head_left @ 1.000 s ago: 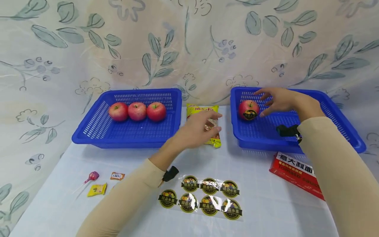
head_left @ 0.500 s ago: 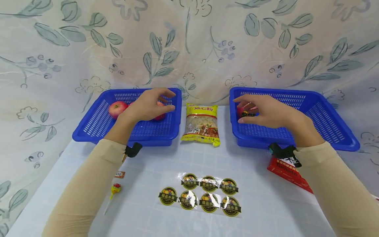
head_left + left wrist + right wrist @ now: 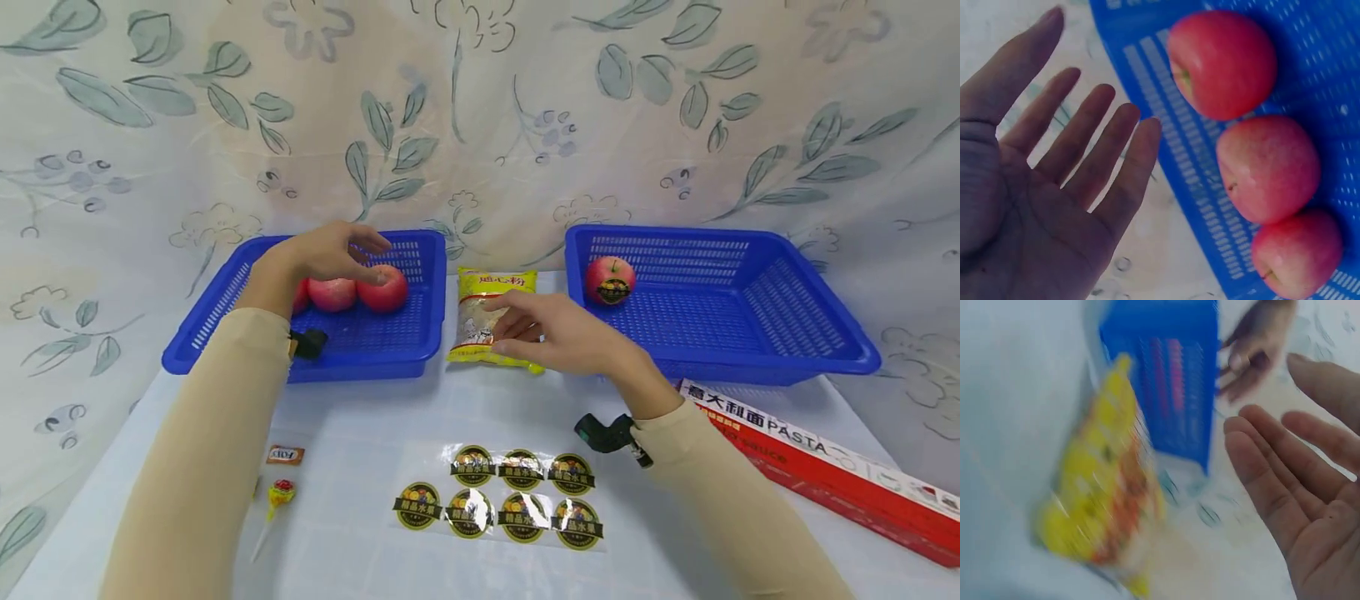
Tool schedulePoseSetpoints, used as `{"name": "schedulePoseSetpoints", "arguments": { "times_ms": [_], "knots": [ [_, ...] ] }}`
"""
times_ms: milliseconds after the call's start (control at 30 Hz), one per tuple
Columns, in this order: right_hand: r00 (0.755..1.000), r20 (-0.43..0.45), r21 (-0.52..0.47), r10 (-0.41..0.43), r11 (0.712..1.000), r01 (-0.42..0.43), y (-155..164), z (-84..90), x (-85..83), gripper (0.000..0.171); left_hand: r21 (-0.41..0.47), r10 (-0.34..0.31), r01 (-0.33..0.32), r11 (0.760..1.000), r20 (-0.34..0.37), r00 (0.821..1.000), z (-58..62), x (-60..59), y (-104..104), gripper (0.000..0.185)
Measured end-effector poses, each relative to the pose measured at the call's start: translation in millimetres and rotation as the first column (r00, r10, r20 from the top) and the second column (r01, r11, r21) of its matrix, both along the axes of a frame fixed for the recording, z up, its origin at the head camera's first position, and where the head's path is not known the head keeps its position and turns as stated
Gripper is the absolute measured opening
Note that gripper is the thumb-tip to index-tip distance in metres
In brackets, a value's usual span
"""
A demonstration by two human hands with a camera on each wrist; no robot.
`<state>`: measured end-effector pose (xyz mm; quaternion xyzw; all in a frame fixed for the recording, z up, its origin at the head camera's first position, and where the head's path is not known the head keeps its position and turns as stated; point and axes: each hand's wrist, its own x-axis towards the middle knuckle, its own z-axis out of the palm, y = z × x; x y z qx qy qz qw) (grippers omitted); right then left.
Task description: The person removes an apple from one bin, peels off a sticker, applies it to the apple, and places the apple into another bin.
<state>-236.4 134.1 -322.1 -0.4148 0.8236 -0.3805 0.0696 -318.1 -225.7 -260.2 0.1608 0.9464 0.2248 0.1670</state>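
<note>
My left hand (image 3: 330,252) hovers above the left blue basket (image 3: 375,367), fingers loosely bent and holding nothing. Three red apples lie in a row in that basket; the right-hand apple (image 3: 385,292) is nearest the hand, and the left-hand one is partly hidden by it. In the left wrist view the palm (image 3: 1054,206) is apart from the apples (image 3: 1222,62). My right hand (image 3: 562,333), also holding nothing, is over the yellow macaroni bag (image 3: 480,308) and covers part of it. One apple (image 3: 603,271) with a round black-and-gold sticker (image 3: 613,290) sits in the right blue basket (image 3: 720,362).
A clear sheet of several round stickers (image 3: 521,517) lies at the front middle. A red pasta box (image 3: 817,467) lies front right. A lollipop (image 3: 280,493) and a small wrapped candy (image 3: 285,454) lie front left. A floral cloth (image 3: 480,125) hangs behind.
My left hand has moved left from over the macaroni bag to the left basket. My right hand has moved left, from the stickered apple to over the bag.
</note>
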Motion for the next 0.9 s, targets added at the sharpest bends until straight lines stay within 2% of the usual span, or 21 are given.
{"name": "schedulePoseSetpoints", "arguments": {
  "times_ms": [200, 400, 633, 833, 900],
  "knots": [
    [0.995, 0.104, -0.107, -0.003, 0.994, 0.014, -39, -25.9, 3.2, 0.044, -0.063, 0.013, -0.009, 0.998, 0.051, 0.999, -12.5, -16.8, -8, 0.08],
    [0.992, 0.108, -0.136, -0.064, 0.988, 0.078, -53, -37.5, 2.3, 0.044, -0.145, 0.061, -0.044, 0.988, 0.119, 0.991, -26.3, -24.6, -2, 0.078],
    [0.991, 0.118, -0.175, -0.065, 0.981, 0.085, -63, -47.4, -2.3, 0.04, -0.233, 0.07, -0.049, 0.971, 0.083, 0.994, -30.0, -24.9, 14, 0.072],
    [0.986, 0.118, -0.232, -0.12, 0.962, 0.145, -72, -50.0, -4.6, 0.035, -0.321, 0.181, -0.147, 0.936, 0.079, 0.98, -28.6, -25.5, 22, 0.083],
    [0.984, 0.118, -0.247, -0.132, 0.956, 0.158, -74, -50.4, -4.4, 0.033, -0.332, 0.193, -0.16, 0.93, 0.069, 0.979, -28.3, -25.7, 21, 0.084]
  ]
}}
